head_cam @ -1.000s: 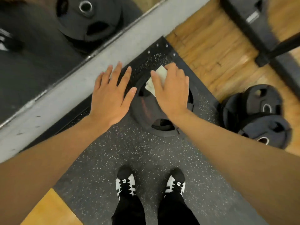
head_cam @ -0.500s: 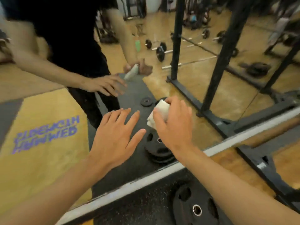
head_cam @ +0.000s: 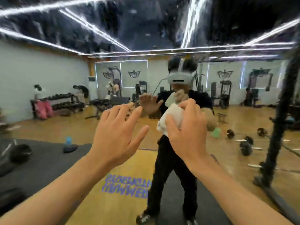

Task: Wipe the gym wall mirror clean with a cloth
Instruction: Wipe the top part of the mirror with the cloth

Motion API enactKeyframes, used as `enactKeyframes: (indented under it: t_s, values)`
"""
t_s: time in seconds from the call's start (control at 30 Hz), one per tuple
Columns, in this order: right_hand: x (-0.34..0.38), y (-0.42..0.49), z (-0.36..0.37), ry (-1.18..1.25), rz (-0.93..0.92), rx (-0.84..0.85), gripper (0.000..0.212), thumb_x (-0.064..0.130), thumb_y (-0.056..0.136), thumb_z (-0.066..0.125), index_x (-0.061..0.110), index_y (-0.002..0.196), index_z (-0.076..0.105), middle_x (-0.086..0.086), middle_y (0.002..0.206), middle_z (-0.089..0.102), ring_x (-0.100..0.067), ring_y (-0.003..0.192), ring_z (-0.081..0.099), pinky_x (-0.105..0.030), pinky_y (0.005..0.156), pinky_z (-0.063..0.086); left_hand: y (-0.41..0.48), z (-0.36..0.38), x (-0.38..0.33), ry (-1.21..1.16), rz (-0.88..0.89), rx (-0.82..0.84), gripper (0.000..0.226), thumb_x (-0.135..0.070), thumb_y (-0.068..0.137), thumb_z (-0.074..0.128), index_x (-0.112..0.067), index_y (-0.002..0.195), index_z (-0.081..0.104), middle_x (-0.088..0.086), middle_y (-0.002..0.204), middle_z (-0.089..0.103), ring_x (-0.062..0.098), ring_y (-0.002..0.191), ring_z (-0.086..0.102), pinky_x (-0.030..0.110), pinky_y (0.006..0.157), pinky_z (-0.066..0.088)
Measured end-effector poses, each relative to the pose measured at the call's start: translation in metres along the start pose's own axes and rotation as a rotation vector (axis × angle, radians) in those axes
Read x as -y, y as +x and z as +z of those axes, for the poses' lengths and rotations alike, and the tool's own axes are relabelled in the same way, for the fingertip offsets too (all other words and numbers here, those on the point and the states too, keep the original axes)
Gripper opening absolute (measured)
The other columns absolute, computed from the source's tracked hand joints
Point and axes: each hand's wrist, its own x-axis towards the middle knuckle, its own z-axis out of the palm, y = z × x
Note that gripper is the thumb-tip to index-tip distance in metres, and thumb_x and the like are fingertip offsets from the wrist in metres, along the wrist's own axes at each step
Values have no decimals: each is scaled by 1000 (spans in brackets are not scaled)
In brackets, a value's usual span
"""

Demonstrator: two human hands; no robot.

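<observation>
- White cloth [head_cam: 172, 116], bunched up, sits in the right hand [head_cam: 189, 132]. The fingers and thumb curl round it, and a fold sticks out past the thumb toward the lower left.
- Just beside it the left hand [head_cam: 118, 135] is held up with the palm facing away, fingers straight and spread, holding nothing.
- Both hands are in front of the wall mirror [head_cam: 53, 73], which fills nearly the whole view. I cannot tell whether the cloth or the left fingertips touch the glass.
- In the glass the person's reflection [head_cam: 172, 168] stands facing the camera in black clothes, wearing a pale headset [head_cam: 179, 77]. One of its hands is spread and the other grips the cloth.
- A yellow floor mat [head_cam: 134, 161] with purple lettering, reversed by the mirror, lies under the reflected feet, with black rubber matting on either side.
- Dumbbells [head_cam: 246, 147] lie on the wood floor to the right.
- A blue bottle [head_cam: 68, 140] stands to the left, at the edge of the black matting.
- A dumbbell rack [head_cam: 61, 101] stands against the pale wall farther back on the left.
- A black upright post [head_cam: 279, 127] rises near the right edge, blurred.
- Strip lights streak across the dark ceiling.
</observation>
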Motion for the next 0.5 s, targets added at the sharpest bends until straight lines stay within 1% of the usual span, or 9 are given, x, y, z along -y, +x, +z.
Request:
enactKeyframes:
  t_s: [0.07, 0.1, 0.17, 0.23, 0.3, 0.37, 0.5]
  values:
    - [41, 23, 47, 19, -32, 17, 21, 33, 90, 58, 23, 98, 42, 7, 87, 42, -9, 78, 29, -43, 75, 40, 0, -19, 63, 49, -18, -33, 67, -56, 107, 28, -8, 138, 63, 18, 137, 62, 38, 121, 58, 49, 96, 41]
    - [63, 34, 73, 22, -47, 26, 20, 31, 91, 61, 20, 99, 46, 7, 88, 42, -8, 79, 29, -42, 78, 40, 0, -29, 97, 71, -23, -40, 66, -55, 107, 28, -8, 137, 63, 18, 138, 62, 39, 120, 58, 50, 95, 42]
    - [107, 57, 121, 30, -74, 38, 22, 30, 95, 64, 16, 104, 50, 4, 92, 45, -13, 84, 36, -42, 84, 39, 1, -50, 161, 116, -39, -59, 63, -54, 107, 29, -9, 137, 62, 18, 137, 61, 38, 119, 57, 50, 93, 43]
    - [153, 75, 166, 56, -105, 24, 22, 31, 97, 63, 19, 103, 46, 3, 93, 47, -17, 86, 40, -39, 87, 38, -2, -71, 220, 156, -44, -89, 59, -53, 106, 32, -11, 137, 60, 18, 138, 60, 37, 120, 55, 48, 94, 40]
    - [194, 89, 208, 101, -135, -14, 23, 31, 97, 62, 23, 102, 42, 7, 89, 44, -16, 85, 41, -38, 86, 39, -4, -92, 274, 181, -40, -129, 58, -52, 106, 33, -12, 138, 60, 17, 140, 59, 36, 122, 54, 45, 95, 36]
    - [231, 98, 249, 136, -176, -51, 23, 32, 96, 62, 24, 101, 41, 10, 86, 41, -14, 84, 41, -37, 85, 38, -4, -108, 320, 203, -45, -174, 59, -52, 106, 35, -11, 139, 60, 17, 143, 58, 34, 123, 52, 43, 96, 34]
    - [285, 116, 330, 151, -256, -50, 21, 35, 95, 61, 27, 98, 42, 14, 84, 42, -13, 79, 43, -26, 78, 25, -2, -120, 398, 205, -90, -230, 61, -54, 106, 33, -13, 143, 58, 17, 149, 54, 32, 129, 49, 43, 98, 34]
